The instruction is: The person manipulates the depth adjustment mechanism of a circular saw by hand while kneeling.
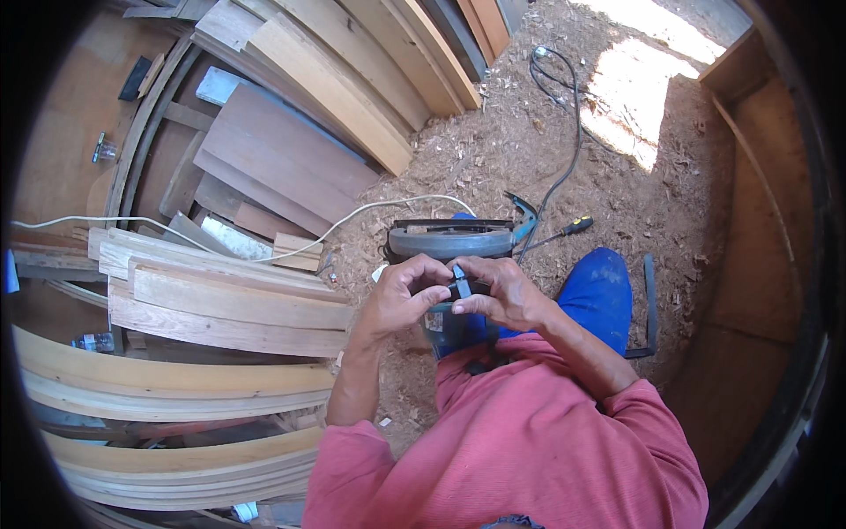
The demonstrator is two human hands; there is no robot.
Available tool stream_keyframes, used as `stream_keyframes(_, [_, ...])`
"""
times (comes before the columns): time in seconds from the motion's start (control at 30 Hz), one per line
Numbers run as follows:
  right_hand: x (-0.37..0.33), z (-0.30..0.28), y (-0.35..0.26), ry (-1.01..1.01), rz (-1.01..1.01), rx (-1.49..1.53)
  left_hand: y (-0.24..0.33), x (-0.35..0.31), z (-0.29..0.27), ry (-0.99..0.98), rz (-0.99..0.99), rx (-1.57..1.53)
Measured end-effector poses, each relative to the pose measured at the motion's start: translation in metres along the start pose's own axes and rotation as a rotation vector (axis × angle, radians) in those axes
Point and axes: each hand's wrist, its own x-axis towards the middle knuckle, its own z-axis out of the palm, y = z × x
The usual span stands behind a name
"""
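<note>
- The small dark blocky piece (462,287) is between both hands above the lap; handling seems under way, but how much is done or left is unclear.
- Right hand's (499,294) fingers pinch it; the left hand's (407,295) curl against it, grip unclear.
- Beyond: rounded grey power tool (449,242), yellow-and-black screwdriver (576,226), straight-grained planks (238,300), flaky shavings (520,145).

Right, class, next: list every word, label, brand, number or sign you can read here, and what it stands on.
No text is readable.
Pale label on the teal power tool: too small and blurred.
Clear bottle at lower left: any print too small.
</note>
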Motion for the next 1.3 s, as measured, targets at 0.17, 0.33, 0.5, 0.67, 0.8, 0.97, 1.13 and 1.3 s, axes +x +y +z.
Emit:
stream_keyframes(0.17, [0.002, 0.004, -0.001, 0.022, -0.019, 0.021, 0.011, -0.004, -0.012, -0.040, 0.144, 0.333])
stream_keyframes(0.33, [0.002, 0.003, -0.002, -0.003, -0.017, 0.007, 0.017, -0.007, -0.007, -0.022, 0.103, 0.389])
stream_keyframes(0.5, [0.001, 0.006, 0.004, 0.019, -0.083, -0.043, 0.015, -0.004, -0.005, -0.038, 0.067, 0.344])
stream_keyframes(0.67, [0.002, 0.002, -0.005, -0.012, 0.046, 0.045, 0.005, -0.004, 0.000, 0.042, 0.095, 0.276])
stream_keyframes(0.8, [0.000, 0.006, 0.001, 0.072, -0.027, -0.005, 0.023, -0.008, 0.000, 0.049, 0.169, 0.440])
stream_keyframes(0.97, [0.003, 0.009, 0.002, 0.002, 0.024, -0.003, 0.024, -0.011, -0.006, 0.041, 0.240, 0.537])
stream_keyframes(1.13, [0.004, 0.009, 0.003, 0.013, -0.014, -0.012, 0.023, -0.012, -0.003, 0.061, 0.328, 0.619])
stream_keyframes(1.3, [0.005, 0.009, 0.000, 0.022, -0.046, -0.060, 0.020, -0.015, 0.001, 0.121, 0.399, 0.664])
